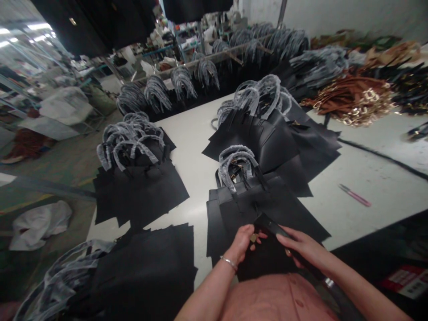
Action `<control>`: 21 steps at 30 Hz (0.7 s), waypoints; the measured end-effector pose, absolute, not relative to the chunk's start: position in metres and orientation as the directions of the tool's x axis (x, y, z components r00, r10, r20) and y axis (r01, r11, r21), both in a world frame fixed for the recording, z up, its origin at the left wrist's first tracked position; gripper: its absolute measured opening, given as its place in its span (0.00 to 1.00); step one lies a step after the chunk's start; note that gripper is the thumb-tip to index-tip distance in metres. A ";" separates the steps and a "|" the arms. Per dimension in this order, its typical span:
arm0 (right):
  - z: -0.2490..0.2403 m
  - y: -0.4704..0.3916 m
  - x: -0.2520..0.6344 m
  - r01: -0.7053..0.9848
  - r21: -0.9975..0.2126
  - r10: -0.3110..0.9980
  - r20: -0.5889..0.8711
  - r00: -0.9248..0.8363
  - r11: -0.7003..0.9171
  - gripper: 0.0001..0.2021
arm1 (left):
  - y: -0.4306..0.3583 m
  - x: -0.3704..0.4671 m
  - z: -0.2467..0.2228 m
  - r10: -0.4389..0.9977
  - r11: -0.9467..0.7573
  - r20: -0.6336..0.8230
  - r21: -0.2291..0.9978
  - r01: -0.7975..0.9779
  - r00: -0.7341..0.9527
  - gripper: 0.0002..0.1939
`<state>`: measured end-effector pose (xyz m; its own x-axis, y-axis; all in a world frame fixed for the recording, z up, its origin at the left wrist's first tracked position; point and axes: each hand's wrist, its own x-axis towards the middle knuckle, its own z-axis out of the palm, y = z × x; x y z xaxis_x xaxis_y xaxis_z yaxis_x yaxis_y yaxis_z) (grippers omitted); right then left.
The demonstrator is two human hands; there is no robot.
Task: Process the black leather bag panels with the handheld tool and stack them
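Observation:
My left hand (243, 243) is closed, its fingertips around a small gold-coloured metal piece (253, 238). Whether that piece is joined to the strap I cannot tell. My right hand (299, 244) grips a black leather strap (272, 226), thumb on top. One end of the strap lies near my left fingers; the other trails down past my right wrist. Under both hands is a stack of black leather bag panels (284, 207). Its handles (237, 162), wrapped in clear plastic, arch up at the far side.
More black panels with wrapped handles lie on the white table (197, 165): a left pile (143, 187), a near-left pile (150, 267) and a back pile (264, 138). Pink-handled snips (356, 195) rest at right. Brown straps with gold buckles (354, 98) are heaped behind them.

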<state>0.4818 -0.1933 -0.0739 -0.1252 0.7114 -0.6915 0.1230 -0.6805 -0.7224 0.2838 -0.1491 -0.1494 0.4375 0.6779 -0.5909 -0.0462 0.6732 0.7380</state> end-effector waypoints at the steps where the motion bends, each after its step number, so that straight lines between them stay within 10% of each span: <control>1: -0.074 -0.190 0.481 0.136 -0.731 0.728 -0.681 -0.083 -0.668 0.34 | -0.143 0.281 -0.148 0.671 0.659 -0.580 0.752 -0.014 0.462 0.28; 6: -0.077 -0.174 0.475 0.288 -0.691 0.712 -0.701 -0.043 -0.663 0.33 | -0.084 0.252 -0.143 0.879 0.207 -0.336 0.908 0.365 0.338 0.19; 9: -0.083 -0.168 0.464 0.340 -0.663 0.681 -0.728 -0.083 -0.667 0.33 | -0.048 0.238 -0.148 0.945 -0.145 -0.073 0.779 0.610 0.318 0.13; 21: -0.107 -0.122 0.426 0.416 -0.649 0.657 -0.739 -0.147 -0.637 0.33 | -0.037 0.248 -0.184 0.953 -0.185 -0.040 0.706 0.684 0.300 0.17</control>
